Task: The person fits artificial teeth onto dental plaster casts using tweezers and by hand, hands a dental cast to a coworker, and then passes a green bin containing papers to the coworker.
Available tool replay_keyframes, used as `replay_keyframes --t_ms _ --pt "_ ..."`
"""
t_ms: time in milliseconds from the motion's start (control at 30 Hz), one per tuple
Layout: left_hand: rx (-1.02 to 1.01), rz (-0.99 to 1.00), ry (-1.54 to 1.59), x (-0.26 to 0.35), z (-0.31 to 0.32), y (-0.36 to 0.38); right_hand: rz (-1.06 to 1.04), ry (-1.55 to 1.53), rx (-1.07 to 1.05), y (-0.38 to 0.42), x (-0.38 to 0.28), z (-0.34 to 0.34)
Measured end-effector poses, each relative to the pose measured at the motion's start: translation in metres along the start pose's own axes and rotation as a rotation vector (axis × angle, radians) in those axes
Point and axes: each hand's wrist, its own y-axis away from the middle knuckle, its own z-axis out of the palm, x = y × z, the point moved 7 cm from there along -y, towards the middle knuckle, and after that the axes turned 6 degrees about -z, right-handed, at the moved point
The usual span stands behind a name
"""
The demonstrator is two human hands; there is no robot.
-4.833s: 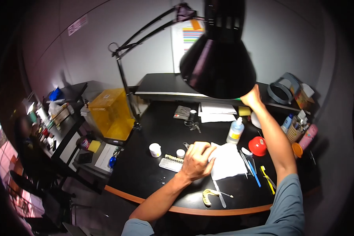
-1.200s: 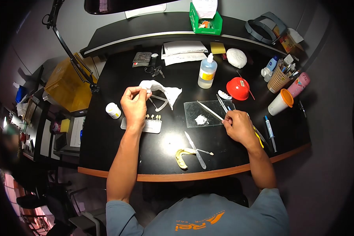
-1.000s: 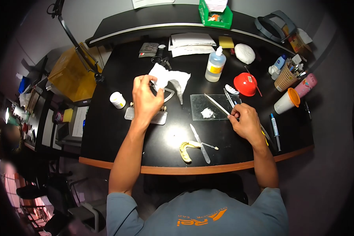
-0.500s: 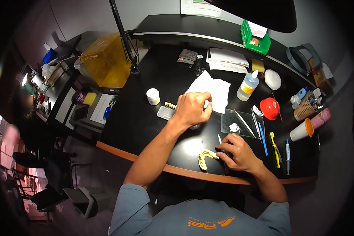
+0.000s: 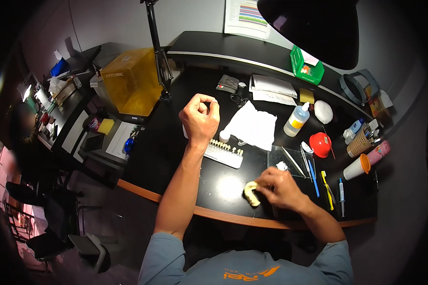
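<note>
My left hand (image 5: 199, 118) is raised above the table with fingers curled into a pinch; what it holds, if anything, I cannot make out. Below it lies a tooth shade guide (image 5: 227, 156) with a row of tooth-coloured tabs, and a small white container (image 5: 224, 137) beside that. A white jar is mostly hidden behind this hand. Near the front edge, my right hand (image 5: 281, 189) has its fingers closed on the end of a yellowish horseshoe-shaped dental model (image 5: 253, 195). A dark glass slab (image 5: 276, 156) bearing white powder (image 5: 282, 166) is just beyond the right hand.
White tissue (image 5: 254, 126) lies mid-table, with a liquid bottle (image 5: 296, 119) to its right. Farther right are a red bowl (image 5: 320, 144), a yellow toothbrush (image 5: 327, 190), a syringe (image 5: 342, 197) and a white cup (image 5: 354, 168). A black lamp (image 5: 314, 28) hangs overhead.
My left hand has moved left and away from the tissue, uncovering more of the shade guide. My right hand has taken hold of the dental model, which has turned a little. The camera view has shifted.
</note>
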Motion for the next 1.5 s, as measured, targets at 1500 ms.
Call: replay_keyframes --t_ms 1500 --pt "0.054 -0.06 0.125 -0.021 0.003 0.005 0.238 0.34 -0.228 0.03 0.129 -0.089"
